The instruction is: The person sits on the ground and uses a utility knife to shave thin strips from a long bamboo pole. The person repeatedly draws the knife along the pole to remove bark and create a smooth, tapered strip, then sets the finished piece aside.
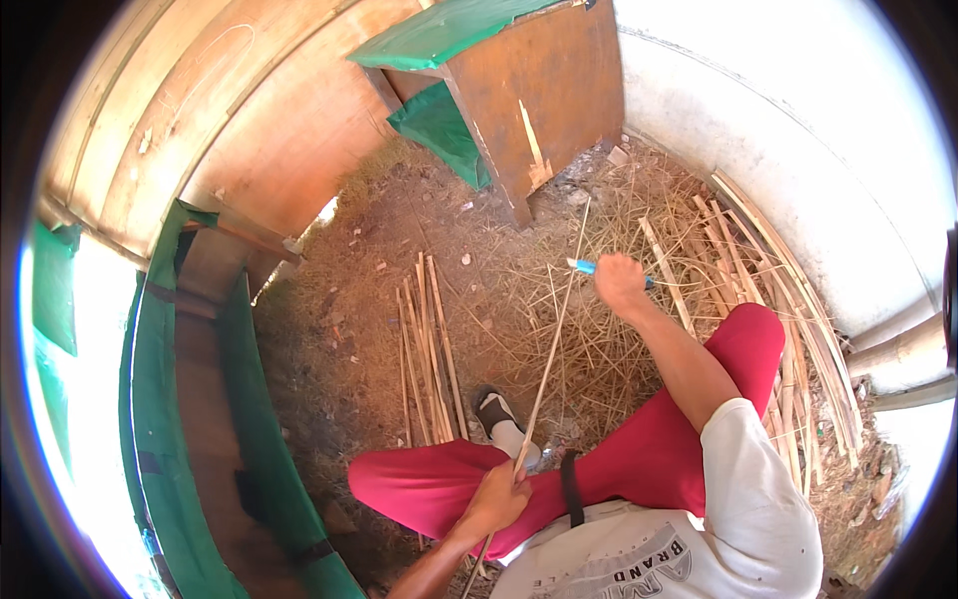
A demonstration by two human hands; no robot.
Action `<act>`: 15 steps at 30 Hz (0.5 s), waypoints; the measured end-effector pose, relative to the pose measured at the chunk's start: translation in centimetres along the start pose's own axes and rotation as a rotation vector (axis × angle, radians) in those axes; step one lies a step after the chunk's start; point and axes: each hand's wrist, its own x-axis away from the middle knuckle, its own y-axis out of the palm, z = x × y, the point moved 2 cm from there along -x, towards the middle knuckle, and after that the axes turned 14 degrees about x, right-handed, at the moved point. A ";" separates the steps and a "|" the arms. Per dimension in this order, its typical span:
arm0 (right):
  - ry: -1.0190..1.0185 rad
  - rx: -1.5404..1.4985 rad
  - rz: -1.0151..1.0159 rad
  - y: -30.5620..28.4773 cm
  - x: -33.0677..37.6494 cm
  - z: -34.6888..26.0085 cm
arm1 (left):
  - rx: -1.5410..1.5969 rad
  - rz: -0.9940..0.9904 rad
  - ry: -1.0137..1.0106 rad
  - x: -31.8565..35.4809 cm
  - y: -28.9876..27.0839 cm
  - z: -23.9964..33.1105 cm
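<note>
A long, thin bamboo strip [547, 374] runs slantwise away from me, over my lap and above the ground. Near its lower end my left hand [497, 499] is closed round it, beside my bent left leg. Farther out, my right hand [621, 284] grips a blue-handled knife [585, 267]. Its short pale blade points left and lies at or just beside the upper part of the strip; I cannot tell if they touch. Most of the handle is hidden in my fist.
Split bamboo lengths [427, 349] lie left of my foot, and a larger stack [788, 290] lies along the white wall at right. Thin shavings [589, 349] cover the ground between. A wooden cabinet [539, 110] with a green top stands ahead; a green-edged bench [185, 429] is at left.
</note>
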 end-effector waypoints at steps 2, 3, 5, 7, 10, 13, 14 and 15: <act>-0.017 -0.047 -0.031 0.1 0.5 -1.4 | 0.016 0.039 -0.032 1.1 -1.3 -1.1; -0.081 -0.054 -0.068 0.2 1.5 -2.6 | 0.039 0.053 -0.057 1.6 -1.5 -1.8; -0.203 -0.077 -0.125 -1.1 3.6 -4.8 | 0.125 0.043 0.000 1.0 -2.3 -2.1; -0.258 -0.112 -0.132 -2.5 5.1 -6.2 | 0.168 0.040 0.054 -0.8 -2.8 -2.0; -0.353 -0.110 -0.108 -4.0 8.1 -7.2 | 0.191 0.072 0.110 -3.6 -2.5 -0.5; -0.435 -0.069 -0.015 -3.4 10.7 -7.1 | 0.246 0.078 0.110 -6.1 -1.4 -0.3; -0.460 -0.054 0.023 -3.1 11.0 -6.9 | 0.249 0.070 0.079 -6.4 -1.1 0.1; -0.426 -0.053 0.016 -3.0 10.8 -6.8 | 0.225 0.081 0.094 -6.3 -1.0 0.4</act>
